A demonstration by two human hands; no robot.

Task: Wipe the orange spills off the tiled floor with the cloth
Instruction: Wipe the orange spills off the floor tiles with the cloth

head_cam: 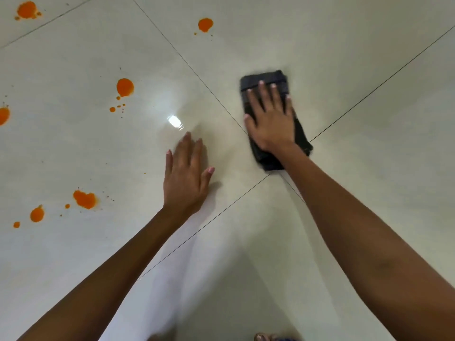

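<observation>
A dark folded cloth [266, 81] lies on the pale tiled floor [344, 70], right of centre. My right hand [270, 119] presses flat on it with fingers spread. My left hand [186, 173] rests flat on the bare tile to the cloth's left, fingers apart and holding nothing. Several orange spills dot the left side of the floor: one spill [125, 87] left of centre, one spill [205, 24] at the top, one spill [85, 199] lower left, and others near the left edge.
Dark grout lines cross just under my right hand [221, 94]. A bright light glare [175, 121] reflects on the tile near my left hand. Toes [262, 337] show at the bottom edge.
</observation>
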